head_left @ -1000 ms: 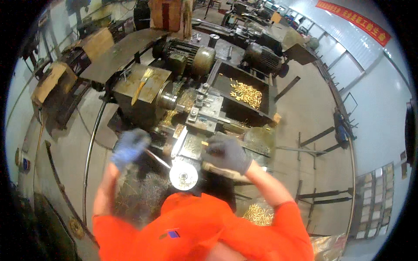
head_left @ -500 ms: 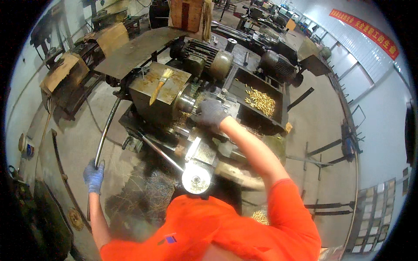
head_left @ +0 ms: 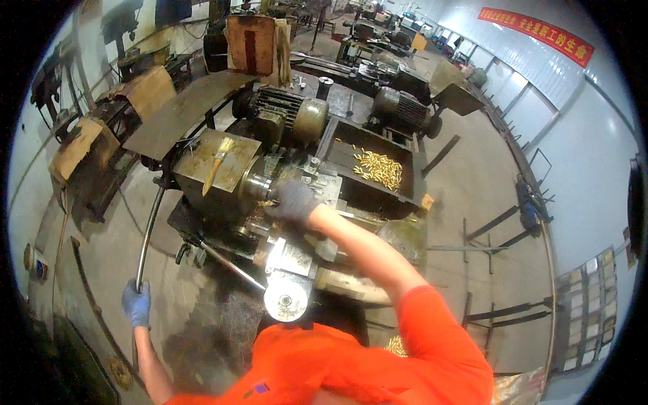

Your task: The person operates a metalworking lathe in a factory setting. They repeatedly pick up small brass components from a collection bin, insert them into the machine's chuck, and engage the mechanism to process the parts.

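My left hand (head_left: 137, 305), in a blue glove, is wrapped around a long metal lever bar (head_left: 150, 233) at the left of a lathe-like machine. At the machine's middle, my right hand (head_left: 295, 201), in a dark grey glove, has its fingers closed just right of the shiny round chuck (head_left: 258, 186). A small brass-coloured piece (head_left: 270, 203) shows at those fingertips, partly hidden by the glove. Left of the chuck is the oily headstock box (head_left: 216, 162), with a wooden-handled brush (head_left: 216, 165) lying on top. A round light metal handwheel (head_left: 285, 301) sits close to my body.
A dark metal tray (head_left: 337, 152) holds a heap of small brass pieces (head_left: 379, 169) beyond my right hand. Two electric motors (head_left: 401, 109) stand behind. A slanted rod (head_left: 233, 265) runs toward the handwheel. More brass pieces (head_left: 397, 347) lie low by my right sleeve.
The whole view has shifted, so the machine sits lower and further left. My right hand stays beside the chuck, its fingertips turned lower. The lever bar stands slightly steeper, still in my left hand.
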Demonstrator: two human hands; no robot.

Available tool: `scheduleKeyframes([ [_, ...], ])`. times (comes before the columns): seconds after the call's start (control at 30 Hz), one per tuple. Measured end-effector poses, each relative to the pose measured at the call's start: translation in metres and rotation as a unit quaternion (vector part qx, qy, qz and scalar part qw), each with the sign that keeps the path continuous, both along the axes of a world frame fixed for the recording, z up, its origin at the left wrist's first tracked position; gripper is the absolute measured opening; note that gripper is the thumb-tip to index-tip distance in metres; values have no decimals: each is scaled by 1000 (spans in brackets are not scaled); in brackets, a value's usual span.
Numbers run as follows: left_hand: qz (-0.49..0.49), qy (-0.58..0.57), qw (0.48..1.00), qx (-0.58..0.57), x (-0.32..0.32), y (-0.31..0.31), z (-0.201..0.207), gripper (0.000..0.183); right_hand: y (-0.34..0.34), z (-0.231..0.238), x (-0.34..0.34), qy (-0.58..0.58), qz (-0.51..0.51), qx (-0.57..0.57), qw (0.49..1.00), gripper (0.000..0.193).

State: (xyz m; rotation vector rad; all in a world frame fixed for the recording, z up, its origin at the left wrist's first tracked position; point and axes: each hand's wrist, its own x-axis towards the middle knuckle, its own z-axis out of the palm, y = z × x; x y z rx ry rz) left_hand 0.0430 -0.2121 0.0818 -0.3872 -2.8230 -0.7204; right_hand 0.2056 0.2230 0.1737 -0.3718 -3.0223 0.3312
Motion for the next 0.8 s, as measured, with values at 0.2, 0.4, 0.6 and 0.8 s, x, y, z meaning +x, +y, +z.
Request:
scheduleKeyframes([
  [0.2,-62,-137,988,39,-46,-26,-30,25,-1,0,-20,-61,-6,29,998,56],
  [0.4,-90,184,921,-331,-131,-52,-45,23,-9,3,-15,-41,-58,-2,997,61],
  [0.6,-121,195,917,-326,-222,-68,-55,32,-14,6,-16,-19,-104,-14,994,60],
  [0.8,-57,172,960,-212,-201,-33,-26,17,-16,10,-1,19,-97,-16,995,53],
])
